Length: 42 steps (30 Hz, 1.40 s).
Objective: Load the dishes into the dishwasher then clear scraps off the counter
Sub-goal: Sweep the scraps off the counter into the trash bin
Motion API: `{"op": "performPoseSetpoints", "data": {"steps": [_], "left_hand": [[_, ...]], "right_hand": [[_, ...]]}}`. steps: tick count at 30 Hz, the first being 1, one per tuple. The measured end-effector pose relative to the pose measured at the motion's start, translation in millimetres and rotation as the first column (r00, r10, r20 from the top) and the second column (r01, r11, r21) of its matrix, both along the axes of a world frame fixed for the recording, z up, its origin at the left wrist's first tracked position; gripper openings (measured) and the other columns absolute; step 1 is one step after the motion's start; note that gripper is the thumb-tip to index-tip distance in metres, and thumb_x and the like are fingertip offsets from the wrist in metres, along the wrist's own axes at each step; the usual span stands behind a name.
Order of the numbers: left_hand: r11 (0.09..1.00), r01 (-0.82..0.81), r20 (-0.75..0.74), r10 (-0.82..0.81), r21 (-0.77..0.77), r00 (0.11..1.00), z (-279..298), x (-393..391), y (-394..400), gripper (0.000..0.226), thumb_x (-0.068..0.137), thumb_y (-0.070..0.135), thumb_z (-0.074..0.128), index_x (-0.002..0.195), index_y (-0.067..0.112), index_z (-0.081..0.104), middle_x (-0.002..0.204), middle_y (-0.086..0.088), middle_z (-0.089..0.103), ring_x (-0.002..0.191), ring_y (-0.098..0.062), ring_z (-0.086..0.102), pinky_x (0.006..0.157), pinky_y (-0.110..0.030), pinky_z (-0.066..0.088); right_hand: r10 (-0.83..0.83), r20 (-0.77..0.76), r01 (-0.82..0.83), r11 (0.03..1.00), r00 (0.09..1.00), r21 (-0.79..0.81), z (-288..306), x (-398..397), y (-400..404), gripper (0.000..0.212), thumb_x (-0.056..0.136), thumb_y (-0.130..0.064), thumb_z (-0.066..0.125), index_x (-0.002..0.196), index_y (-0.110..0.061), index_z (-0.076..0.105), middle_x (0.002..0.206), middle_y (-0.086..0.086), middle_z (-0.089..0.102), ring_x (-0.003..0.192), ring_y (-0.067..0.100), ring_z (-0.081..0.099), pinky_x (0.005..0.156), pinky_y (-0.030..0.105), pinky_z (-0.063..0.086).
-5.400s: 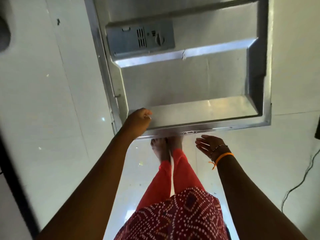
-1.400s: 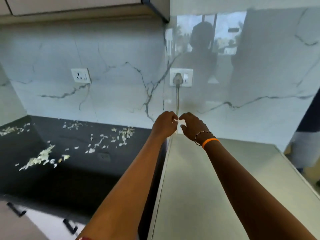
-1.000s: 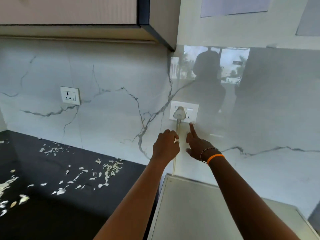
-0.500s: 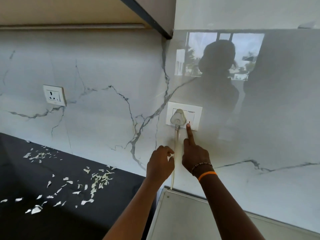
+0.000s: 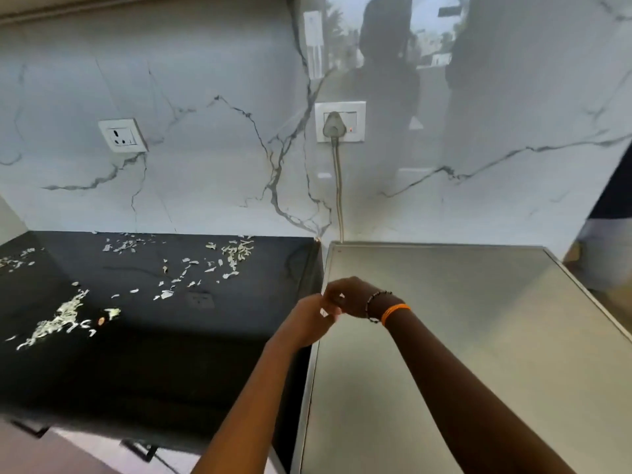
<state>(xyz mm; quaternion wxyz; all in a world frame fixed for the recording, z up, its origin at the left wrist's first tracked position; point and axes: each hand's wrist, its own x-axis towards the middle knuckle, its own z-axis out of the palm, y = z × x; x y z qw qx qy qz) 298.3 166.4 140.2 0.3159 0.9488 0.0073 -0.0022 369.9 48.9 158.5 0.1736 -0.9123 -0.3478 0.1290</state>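
While scraps [image 5: 65, 318] litter counter [image 5: 171, 364], hands [image 5: 333, 307] seemingly touching

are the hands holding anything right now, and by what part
Cannot tell. The left hand and right hand meet with curled fingers over the counter edge; a small pale spot shows between them, too blurred to identify.

marble-veined wall [image 5: 212, 159] behind table. empty socket [image 5: 122, 135] on wall at left; grey plug [image 5: 333, 125] in second socket [image 5: 340, 121], red light lit, cord [image 5: 339, 186] hanging down.
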Motion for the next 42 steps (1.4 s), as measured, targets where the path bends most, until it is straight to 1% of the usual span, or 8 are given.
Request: {"op": "performPoseSetpoints", "data": {"steps": [4, 10, 15, 18, 26, 31, 38, 42], "left_hand": [[0.998, 0.054, -0.1, -0.053, 0.009, 0.994, -21.7, -59.1, -4.3, 0.009, 0.093, 0.019, 0.053, 0.096, 0.021, 0.062, 0.107, 0.001, 0.058, 0.093, -0.008, 0.052, 0.09, -0.024, 0.044], [0.998, 0.057, -0.18, -0.059, -0.014, 0.982, -71.1, -159.1, -3.2, 0.032, 0.089, 0.02, 0.061, 0.121, 0.016, 0.057, 0.127, -0.002, 0.049, 0.115, -0.016, 0.05, 0.098, -0.025, 0.039], [0.983, -0.04, -0.101, 0.022, -0.181, 0.995, -107.3, -241.6, -22.8, 0.052, 0.093, 0.008, 0.051, 0.142, 0.01, 0.034, 0.152, -0.002, 0.022, 0.14, -0.018, 0.025, 0.113, -0.025, 0.023], [0.975, -0.049, -0.099, 0.028, -0.218, 0.995, -115.2, -275.9, -35.3, 0.064, 0.093, 0.004, 0.05, 0.148, 0.012, 0.018, 0.158, 0.0, 0.008, 0.145, -0.017, 0.013, 0.116, -0.029, 0.018], [0.954, -0.163, -0.13, 0.134, -0.251, 0.982, -116.1, -328.1, -36.4, 0.059, 0.092, 0.01, 0.054, 0.144, 0.009, 0.028, 0.151, -0.007, 0.028, 0.138, -0.021, 0.03, 0.111, -0.028, 0.026], [0.931, -0.266, -0.16, 0.231, -0.249, 0.96, -125.3, -326.4, -35.6, 0.052, 0.093, 0.011, 0.053, 0.14, 0.013, 0.032, 0.146, -0.005, 0.035, 0.133, -0.019, 0.036, 0.099, -0.015, 0.026], [0.872, -0.393, -0.235, 0.333, -0.292, 0.913, -146.2, -314.2, -40.8, 0.054, 0.093, 0.016, 0.054, 0.142, 0.015, 0.03, 0.147, -0.003, 0.032, 0.134, -0.018, 0.035, 0.092, -0.012, 0.023], [0.856, -0.416, -0.247, 0.35, -0.307, 0.903, -152.3, -306.7, -38.1, 0.056, 0.092, 0.015, 0.055, 0.142, 0.013, 0.03, 0.145, -0.006, 0.035, 0.133, -0.019, 0.035, 0.098, -0.016, 0.027]], "right_hand": [[-0.094, -0.178, 0.104, 0.994, 0.98, 0.045, -30.3, -71.7, -7.5, 0.027, 0.095, -0.012, 0.04, 0.116, -0.01, 0.057, 0.112, 0.013, 0.064, 0.089, 0.028, 0.067, 0.08, 0.031, 0.05], [-0.116, -0.115, 0.105, 0.99, 0.987, -0.097, -88.9, -172.9, -34.7, 0.038, 0.096, -0.025, 0.043, 0.132, -0.013, 0.047, 0.142, 0.008, 0.04, 0.13, 0.028, 0.036, 0.106, 0.036, 0.033], [-0.215, 0.154, 0.241, 0.954, 0.964, -0.18, -139.3, -255.9, -60.9, 0.076, 0.087, -0.06, 0.008, 0.149, -0.016, 0.004, 0.158, 0.003, -0.003, 0.146, 0.02, -0.001, 0.117, 0.034, 0.001], [-0.227, 0.204, 0.266, 0.945, 0.952, -0.191, -143.9, -282.2, -70.0, 0.072, 0.095, -0.049, 0.03, 0.148, -0.014, -0.003, 0.157, 0.005, -0.007, 0.145, 0.021, -0.005, 0.117, 0.034, -0.002], [-0.266, 0.303, 0.34, 0.913, 0.915, -0.225, -151.5, -299.0, -62.0, 0.093, 0.085, -0.035, 0.061, 0.148, -0.008, -0.002, 0.157, 0.011, 0.0, 0.145, 0.03, 0.001, 0.117, 0.044, 0.001], [-0.314, 0.541, 0.448, 0.884, 0.78, -0.133, -187.2, -294.9, -55.0, 0.109, 0.057, -0.048, 0.081, 0.142, -0.005, 0.027, 0.146, 0.017, 0.036, 0.135, 0.038, 0.033, 0.109, 0.054, 0.02], [-0.382, 0.719, 0.509, 0.86, 0.581, 0.046, -210.8, -284.5, -48.6, 0.1, 0.058, -0.058, 0.075, 0.135, -0.008, 0.035, 0.138, 0.012, 0.049, 0.128, 0.033, 0.045, 0.104, 0.054, 0.031], [-0.373, 0.763, 0.46, 0.881, 0.528, 0.112, -220.9, -278.7, -53.0, 0.093, 0.064, -0.058, 0.07, 0.134, -0.01, 0.034, 0.137, 0.011, 0.05, 0.131, 0.031, 0.032, 0.109, 0.051, 0.023]]}}
